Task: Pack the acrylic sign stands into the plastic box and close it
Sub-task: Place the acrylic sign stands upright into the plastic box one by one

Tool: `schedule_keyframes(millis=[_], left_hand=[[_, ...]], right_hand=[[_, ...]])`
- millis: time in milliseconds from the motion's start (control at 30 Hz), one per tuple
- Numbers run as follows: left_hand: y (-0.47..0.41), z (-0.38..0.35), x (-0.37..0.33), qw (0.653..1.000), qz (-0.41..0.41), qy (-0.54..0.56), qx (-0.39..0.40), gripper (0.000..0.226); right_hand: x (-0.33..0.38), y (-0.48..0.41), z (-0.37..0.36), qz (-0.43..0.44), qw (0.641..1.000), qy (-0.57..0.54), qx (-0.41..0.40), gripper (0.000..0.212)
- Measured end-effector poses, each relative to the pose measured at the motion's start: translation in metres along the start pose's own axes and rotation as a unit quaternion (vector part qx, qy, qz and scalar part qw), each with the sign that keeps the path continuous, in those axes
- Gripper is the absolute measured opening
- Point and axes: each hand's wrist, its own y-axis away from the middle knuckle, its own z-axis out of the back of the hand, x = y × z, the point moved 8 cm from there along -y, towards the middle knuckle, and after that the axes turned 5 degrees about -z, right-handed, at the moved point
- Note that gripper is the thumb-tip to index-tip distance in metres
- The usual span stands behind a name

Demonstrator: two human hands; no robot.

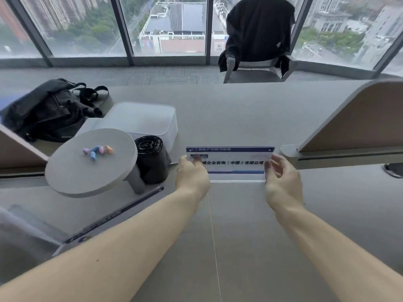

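An acrylic sign stand (234,163) with a blue and white printed card stands upright on the grey desk at centre. My left hand (193,175) pinches its left edge and my right hand (281,177) grips its right edge. The translucent plastic box (141,123) sits behind and to the left, apart from the stand, with no lid on it. Another sign stand (113,216) lies flat on the desk at lower left.
A round grey stand (91,162) with several small coloured pieces is at left, a black bag roll (152,158) beside it. A black backpack (50,110) lies at far left. Desk dividers (349,120) rise at right and left. A chair with a black jacket (259,33) stands beyond.
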Motion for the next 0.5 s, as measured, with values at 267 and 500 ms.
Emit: schedule_keyframes(millis=[267,500], left_hand=[[0.108,0.156,-0.151,0.976,-0.172,-0.079,0.103,0.036],[0.221,0.305,-0.208,0.948,-0.189,-0.145,0.212,0.035]], right_hand=[[0.158,0.091,0.088,0.028,0.991,-0.102,0.080,0.006],[0.279,0.220,0.117,0.047,0.981,-0.100,0.162,0.003]])
